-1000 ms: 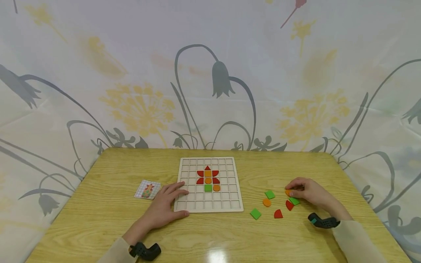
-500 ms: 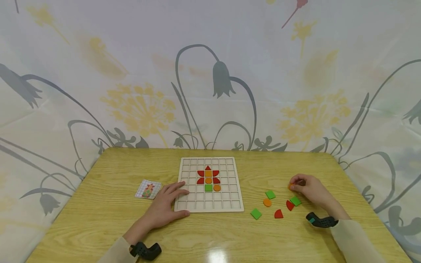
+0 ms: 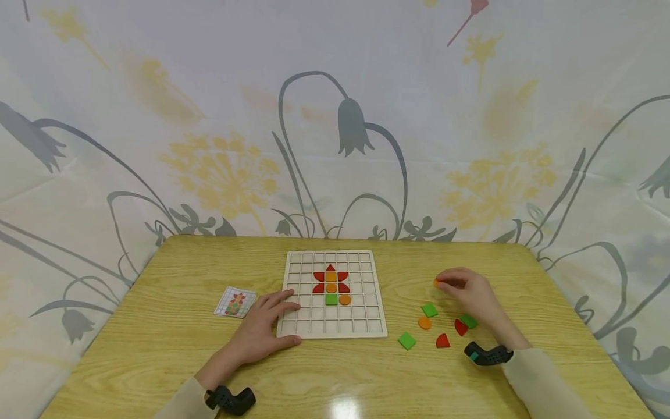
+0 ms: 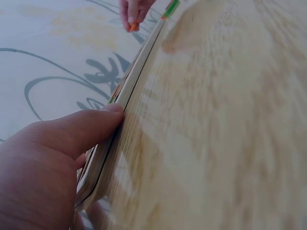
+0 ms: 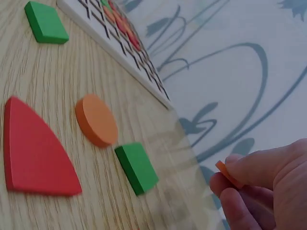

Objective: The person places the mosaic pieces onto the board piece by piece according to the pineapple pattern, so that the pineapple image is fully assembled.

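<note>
Open lane here, over bare wood-grain counter [image 3: 408,270], between the pale square gridded board [image 3: 360,316] and the right hand [image 3: 468,293] pinching an orange piece [image 3: 437,283]! Nearer in, cluttered: flat green square tile [image 3: 430,310], orange round disc [image 3: 424,323], red quarter-circle piece [image 3: 442,341], all in the way. At the board's left edge, blocked by the left hand [image 3: 262,327], white printed card [image 3: 235,302] just beside.

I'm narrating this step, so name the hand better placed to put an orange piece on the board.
Probably right: the right hand pinches an orange piece, while the left hand holds no piece and rests on the left edge of the board.
</note>
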### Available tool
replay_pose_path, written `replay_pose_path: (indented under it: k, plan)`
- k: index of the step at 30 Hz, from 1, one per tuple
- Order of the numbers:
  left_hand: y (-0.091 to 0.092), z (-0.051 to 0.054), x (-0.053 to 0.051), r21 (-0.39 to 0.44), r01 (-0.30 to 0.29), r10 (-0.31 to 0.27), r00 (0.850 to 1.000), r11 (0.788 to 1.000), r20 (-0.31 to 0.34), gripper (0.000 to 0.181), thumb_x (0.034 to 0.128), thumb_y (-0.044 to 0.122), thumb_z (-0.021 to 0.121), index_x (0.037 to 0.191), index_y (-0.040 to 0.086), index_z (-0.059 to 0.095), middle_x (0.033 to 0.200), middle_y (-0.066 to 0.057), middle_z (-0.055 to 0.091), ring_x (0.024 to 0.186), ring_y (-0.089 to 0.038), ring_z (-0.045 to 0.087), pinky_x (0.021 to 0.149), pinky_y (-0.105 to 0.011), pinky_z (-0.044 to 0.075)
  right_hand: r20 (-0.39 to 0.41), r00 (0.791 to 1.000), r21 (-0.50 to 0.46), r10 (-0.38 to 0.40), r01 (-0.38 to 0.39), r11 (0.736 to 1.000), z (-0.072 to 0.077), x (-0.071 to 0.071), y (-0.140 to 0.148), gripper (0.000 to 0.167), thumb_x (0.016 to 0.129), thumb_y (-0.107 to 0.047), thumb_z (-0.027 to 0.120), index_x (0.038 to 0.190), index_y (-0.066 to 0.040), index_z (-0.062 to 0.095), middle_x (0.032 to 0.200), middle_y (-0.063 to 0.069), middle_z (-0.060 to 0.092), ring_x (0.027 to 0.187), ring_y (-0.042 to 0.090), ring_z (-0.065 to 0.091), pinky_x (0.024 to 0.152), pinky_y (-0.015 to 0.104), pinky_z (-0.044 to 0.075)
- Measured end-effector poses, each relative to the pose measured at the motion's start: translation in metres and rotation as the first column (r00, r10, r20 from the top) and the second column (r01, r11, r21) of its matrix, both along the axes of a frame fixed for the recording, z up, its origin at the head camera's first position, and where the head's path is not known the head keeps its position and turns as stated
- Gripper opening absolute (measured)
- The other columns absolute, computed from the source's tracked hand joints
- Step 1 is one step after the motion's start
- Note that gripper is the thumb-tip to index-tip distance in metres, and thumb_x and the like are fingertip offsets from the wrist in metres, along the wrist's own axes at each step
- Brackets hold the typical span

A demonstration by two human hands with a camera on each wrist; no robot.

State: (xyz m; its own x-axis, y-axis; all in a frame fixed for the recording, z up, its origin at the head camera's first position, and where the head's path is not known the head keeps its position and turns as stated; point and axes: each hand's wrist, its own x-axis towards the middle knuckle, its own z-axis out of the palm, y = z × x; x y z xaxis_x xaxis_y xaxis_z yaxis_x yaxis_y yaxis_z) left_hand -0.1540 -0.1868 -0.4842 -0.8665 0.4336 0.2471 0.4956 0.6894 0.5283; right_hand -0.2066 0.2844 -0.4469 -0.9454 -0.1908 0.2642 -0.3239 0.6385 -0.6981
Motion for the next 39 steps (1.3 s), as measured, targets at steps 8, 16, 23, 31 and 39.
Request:
replay_pose_path:
  k: [8,16,23,31,39]
  plan:
    - [0.0,0.0,0.0,-0.008,0.005,-0.005,1.0,1.0,-0.009,0.059,0.083,0.053,0.076,0.133,0.024,0.062,0.155,-0.001,0.04,0.136,-0.031,0.038,0.105,-0.061,0.033,0.029,0.995,-0.083,0.092,-0.089,0.993,-0.003,-0.005,-0.04,0.019,0.09,-0.001,0.072,0.109,0.0,0.074,0.116,0.017,0.064,0.097,0.03,0.067,0.079,0.022,0.054]
    - [0.0,-0.001,-0.001,-0.011,0.006,-0.006,1.0,1.0,-0.023,0.059,0.0825,0.053,0.076,0.132,0.024,0.062,0.155,-0.002,0.041,0.135,-0.03,0.039,0.104,-0.06,0.034,0.043,0.979,-0.116,0.199,-0.193,0.974,-0.009,-0.01,-0.094,0.017,0.088,-0.003,0.075,0.104,-0.005,0.076,0.112,0.01,0.066,0.093,0.022,0.067,0.079,0.028,0.056]
    - [0.0,-0.002,-0.001,-0.012,0.001,-0.001,1.0,1.0,-0.008,0.059,0.0831,0.055,0.075,0.133,0.026,0.062,0.155,-0.001,0.04,0.136,-0.031,0.038,0.105,-0.061,0.033,0.048,0.953,-0.049,0.3,-0.298,0.953,-0.016,-0.01,-0.15,0.01,0.088,-0.01,0.076,0.099,-0.012,0.077,0.108,0.0,0.067,0.089,0.014,0.062,0.076,0.028,0.053]
    - [0.001,-0.002,0.0,-0.007,-0.005,0.005,1.0,1.0,0.013,0.057,0.0844,0.057,0.073,0.131,0.026,0.062,0.155,0.0,0.04,0.135,-0.03,0.038,0.104,-0.061,0.034,-0.001,0.927,-0.048,0.376,-0.376,0.925,-0.03,-0.009,-0.195,0.011,0.088,-0.008,0.075,0.098,-0.012,0.078,0.105,-0.004,0.066,0.089,0.012,0.06,0.074,0.027,0.051]
    - [0.0,-0.003,0.0,-0.014,-0.012,0.012,1.0,1.0,-0.004,0.057,0.0843,0.057,0.073,0.131,0.026,0.062,0.155,0.0,0.04,0.135,-0.03,0.038,0.104,-0.06,0.034,0.021,0.931,0.033,0.364,-0.364,0.931,-0.027,-0.008,-0.217,0.008,0.091,-0.014,0.074,0.098,-0.017,0.078,0.106,-0.005,0.067,0.099,0.015,0.061,0.086,0.034,0.05]
